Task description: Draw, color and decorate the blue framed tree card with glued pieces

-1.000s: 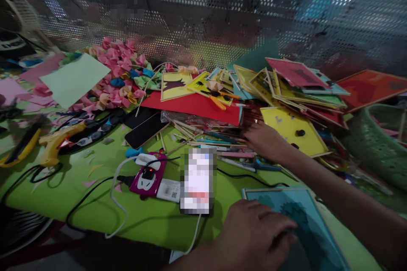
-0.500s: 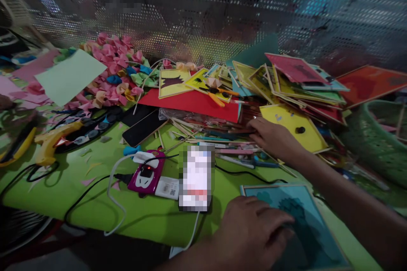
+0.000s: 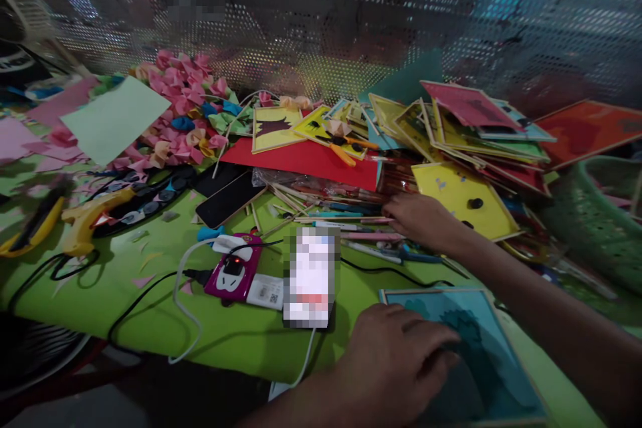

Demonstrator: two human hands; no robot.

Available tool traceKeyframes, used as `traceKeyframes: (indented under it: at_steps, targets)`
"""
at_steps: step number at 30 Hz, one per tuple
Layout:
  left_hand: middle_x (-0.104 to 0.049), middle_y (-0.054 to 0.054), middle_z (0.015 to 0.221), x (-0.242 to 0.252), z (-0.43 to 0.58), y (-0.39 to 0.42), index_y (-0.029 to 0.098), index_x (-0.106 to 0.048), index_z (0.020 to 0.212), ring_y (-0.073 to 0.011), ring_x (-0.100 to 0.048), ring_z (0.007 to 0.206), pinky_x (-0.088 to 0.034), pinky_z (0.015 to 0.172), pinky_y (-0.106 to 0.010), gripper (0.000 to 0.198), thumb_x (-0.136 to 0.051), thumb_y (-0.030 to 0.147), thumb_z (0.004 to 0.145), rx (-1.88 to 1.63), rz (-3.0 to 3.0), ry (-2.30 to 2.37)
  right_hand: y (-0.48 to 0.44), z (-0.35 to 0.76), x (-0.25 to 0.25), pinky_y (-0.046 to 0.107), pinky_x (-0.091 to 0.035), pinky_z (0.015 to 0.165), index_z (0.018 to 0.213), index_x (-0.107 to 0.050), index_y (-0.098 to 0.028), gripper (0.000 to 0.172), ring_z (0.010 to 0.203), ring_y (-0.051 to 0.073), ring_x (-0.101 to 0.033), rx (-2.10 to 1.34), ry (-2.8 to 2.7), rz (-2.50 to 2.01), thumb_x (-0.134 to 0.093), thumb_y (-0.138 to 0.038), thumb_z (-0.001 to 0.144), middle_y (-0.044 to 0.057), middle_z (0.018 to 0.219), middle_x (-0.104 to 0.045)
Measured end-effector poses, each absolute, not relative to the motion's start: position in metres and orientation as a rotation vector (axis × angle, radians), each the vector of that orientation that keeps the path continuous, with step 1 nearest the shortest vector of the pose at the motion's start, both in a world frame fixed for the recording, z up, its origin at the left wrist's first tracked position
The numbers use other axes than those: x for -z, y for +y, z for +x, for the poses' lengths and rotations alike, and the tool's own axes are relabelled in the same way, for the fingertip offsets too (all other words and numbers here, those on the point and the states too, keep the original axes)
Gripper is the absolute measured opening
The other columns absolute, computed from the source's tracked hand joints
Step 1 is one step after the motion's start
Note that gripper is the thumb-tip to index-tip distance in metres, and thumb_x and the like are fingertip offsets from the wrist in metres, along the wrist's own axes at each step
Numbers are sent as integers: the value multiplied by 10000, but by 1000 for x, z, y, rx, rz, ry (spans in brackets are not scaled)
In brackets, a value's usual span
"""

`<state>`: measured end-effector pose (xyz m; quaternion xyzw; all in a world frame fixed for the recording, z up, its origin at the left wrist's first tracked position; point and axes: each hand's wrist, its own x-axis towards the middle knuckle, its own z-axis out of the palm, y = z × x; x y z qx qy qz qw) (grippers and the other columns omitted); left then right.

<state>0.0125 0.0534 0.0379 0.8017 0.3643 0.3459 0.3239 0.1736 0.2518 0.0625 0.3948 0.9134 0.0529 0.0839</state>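
Observation:
My left hand (image 3: 396, 361) lies flat with fingers spread on the left edge of a teal framed card (image 3: 481, 354) at the table's near edge. My right hand (image 3: 421, 221) reaches forward into a heap of pens and thin wooden sticks (image 3: 326, 214), its fingers curled over them; what they grip, if anything, is hidden. Just right of that hand lies a yellow framed card (image 3: 461, 197). A phone with a lit screen (image 3: 311, 277) rests between the two hands.
A pile of colourful framed cards (image 3: 476, 127) fills the back right, a red sheet (image 3: 305, 160) the middle. Pink paper flowers (image 3: 185, 114), a yellow glue gun (image 3: 87, 221), a dark phone (image 3: 228, 197) and a purple power strip (image 3: 233, 271) with cables lie left. A green basket (image 3: 592, 214) stands right.
My right hand moved slightly forward onto the sticks, then drew back a little toward the left. My left hand stayed on the teal card.

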Motion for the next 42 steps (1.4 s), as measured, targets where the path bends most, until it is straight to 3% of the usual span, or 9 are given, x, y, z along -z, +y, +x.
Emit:
traceKeyframes:
  at_steps: [7,14,21,25,28,33,37,42]
  targets:
    - [-800,-22,1001,-40,11,54,230,-686,1176,-202,-745,888,-557,837,-337,233,-557,314,1001,-1008,2018,966,239,183,-74,297,-395,623,947,-645,-206,96,747,244,-673,-27,2798,1333,-559,-211,907,71,818,-716]
    - [-739,-62,992,-47,3,56,220,-685,1200,-220,-681,922,-546,838,-365,251,-569,303,993,-1221,1780,1138,206,207,-98,338,-491,775,1050,-669,-232,196,906,251,-705,248,3052,1419,-519,-336,978,68,1016,-753]
    - [-653,-90,1230,-43,2,58,240,-603,1299,-248,-602,1155,-512,995,-430,310,-577,260,990,-1331,1702,1235,152,237,-109,361,-555,762,1036,-738,-266,317,875,267,-711,915,2944,1801,-646,-557,952,49,980,-757]
    - [-612,-114,1345,-42,3,60,240,-524,1400,-266,-561,1257,-481,1050,-454,395,-553,277,1008,-1312,1755,1290,125,245,-104,332,-580,760,1017,-746,-280,301,885,245,-705,1247,2835,1847,-673,-562,942,45,963,-751]
    - [-678,-95,1265,-44,4,62,217,-560,1355,-254,-614,1165,-497,1001,-434,347,-554,286,1014,-1210,1842,1279,111,247,-99,307,-575,797,1021,-753,-270,257,912,228,-701,1370,2799,1758,-695,-509,947,43,980,-745]
    - [-755,-44,1044,-46,7,67,198,-679,1097,-226,-670,981,-508,884,-369,171,-550,283,1025,-1037,2024,1256,100,240,-97,286,-563,775,1000,-777,-252,309,904,223,-687,1425,2798,1746,-713,-544,923,49,965,-740]
    - [-760,-49,1086,-43,9,70,203,-680,1096,-224,-675,1007,-505,890,-359,193,-540,324,1041,-952,2092,1247,96,235,-98,280,-554,728,958,-782,-225,363,830,213,-677,1579,2724,1836,-764,-577,870,46,902,-729]
    - [-758,-59,1078,-42,11,71,198,-667,1080,-228,-680,1010,-508,891,-361,221,-511,352,1054,-898,2132,1229,91,236,-101,264,-535,678,911,-781,-233,286,779,189,-654,1770,2711,1908,-821,-508,839,36,870,-711]
